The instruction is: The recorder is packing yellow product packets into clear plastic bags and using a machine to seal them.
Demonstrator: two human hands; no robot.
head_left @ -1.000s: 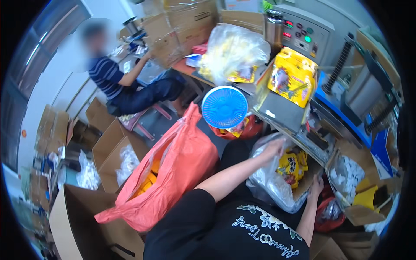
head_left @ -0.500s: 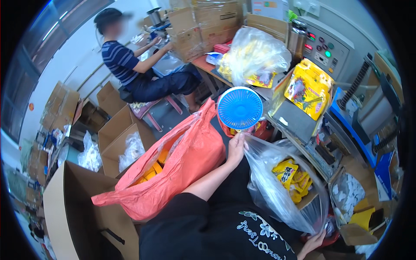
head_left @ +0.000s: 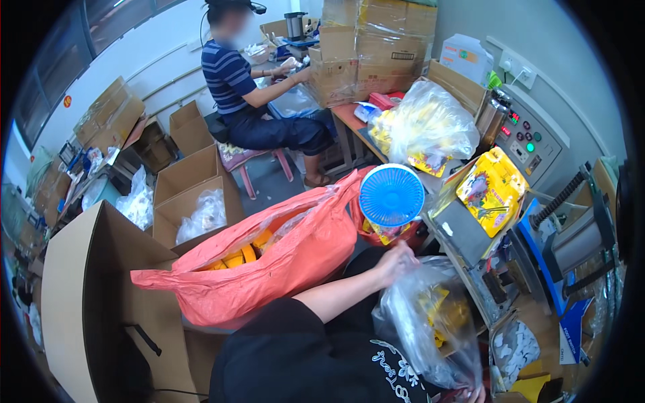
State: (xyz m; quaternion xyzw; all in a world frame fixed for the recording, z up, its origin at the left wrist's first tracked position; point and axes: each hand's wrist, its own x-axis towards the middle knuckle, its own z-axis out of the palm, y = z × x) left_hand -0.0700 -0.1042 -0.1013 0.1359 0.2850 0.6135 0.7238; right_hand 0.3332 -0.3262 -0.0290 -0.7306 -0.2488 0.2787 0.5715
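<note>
With the left hand [head_left: 396, 262], grasping the bunched upper edge of a clear plastic bag [head_left: 403, 316], just below a blue ribbed disc [head_left: 392, 196] in this view. With the right hand [head_left: 474, 394], reaching the bag's lower end at the bottom rim of the picture; too cropped to tell a firm grip from a mere touch. Visible through the film: yellow packets [head_left: 437, 316] inside the bag. Farther left, a coral sack [head_left: 302, 252] with orange-yellow contents. Up to the right, yellow pouches [head_left: 492, 191] on a dark flat surface [head_left: 460, 236]. Judging by the pose, probably at the step of managing the bag's edge rather than single packets. For the next move, likely needed: a secure pinch on both ends and even tension, without spilling packets.
</note>
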